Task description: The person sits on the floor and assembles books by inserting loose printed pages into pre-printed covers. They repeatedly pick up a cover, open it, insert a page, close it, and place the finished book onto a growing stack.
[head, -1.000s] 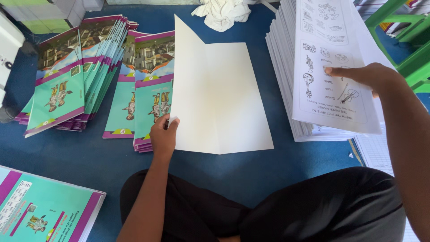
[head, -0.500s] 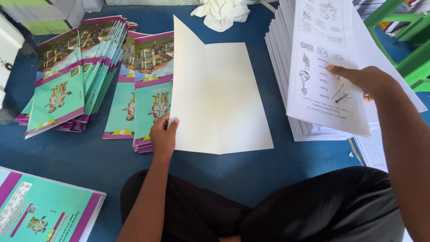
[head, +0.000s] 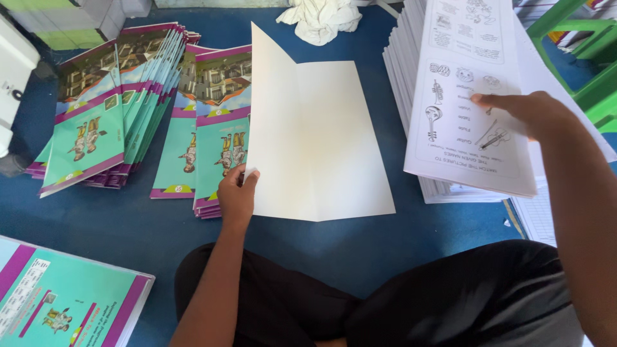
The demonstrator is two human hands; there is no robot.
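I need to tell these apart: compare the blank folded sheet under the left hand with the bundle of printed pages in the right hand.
The blank folded sheet is plain cream with nothing on it; the printed pages are white with black drawings and text. The sheet lies opened on the blue floor with its left flap raised by the left hand; the pages are lifted above a white stack by the right hand. The sheet is single; the pages are several thick. Both are paper.
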